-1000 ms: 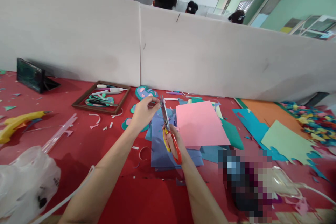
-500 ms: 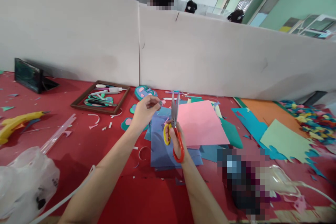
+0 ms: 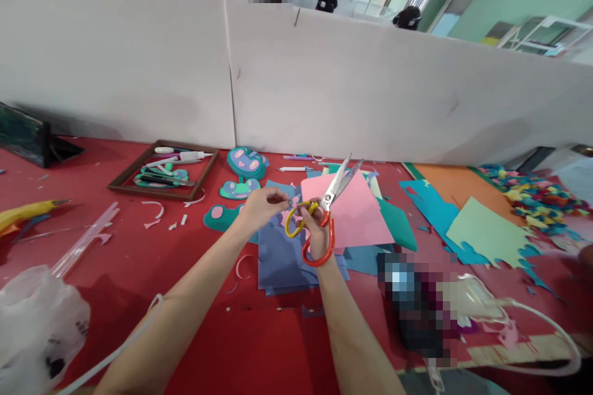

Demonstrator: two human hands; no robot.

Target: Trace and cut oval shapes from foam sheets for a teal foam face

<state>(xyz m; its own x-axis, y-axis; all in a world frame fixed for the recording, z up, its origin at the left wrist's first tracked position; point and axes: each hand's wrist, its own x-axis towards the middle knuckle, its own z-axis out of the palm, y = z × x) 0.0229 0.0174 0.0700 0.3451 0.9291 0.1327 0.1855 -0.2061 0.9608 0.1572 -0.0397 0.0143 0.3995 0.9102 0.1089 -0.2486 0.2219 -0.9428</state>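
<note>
My right hand (image 3: 317, 231) is closed round a pair of scissors (image 3: 328, 197) with one yellow and one red handle. The blades point up and to the right, slightly apart, over a pink sheet (image 3: 365, 216). My left hand (image 3: 265, 207) is pinched at the fingertips beside the yellow handle; a tiny dark bit shows there, too small to name. Beneath both hands lie blue sheets (image 3: 282, 265) and pink scraps. Just past my left hand are teal, blue and pink cut-out shapes (image 3: 245, 163).
A brown frame (image 3: 115, 187) holding pens and tools lies left of the cut-outs. Further left are a yellow glue gun (image 3: 28, 216) and a plastic bag (image 3: 41, 327). Coloured sheets (image 3: 486, 231) and a scrap pile (image 3: 542, 203) lie right. A white partition (image 3: 347, 86) stands behind.
The scissors have tilted from upright to the right. My left hand has lowered towards the yellow handle. The whole view has shifted a little.
</note>
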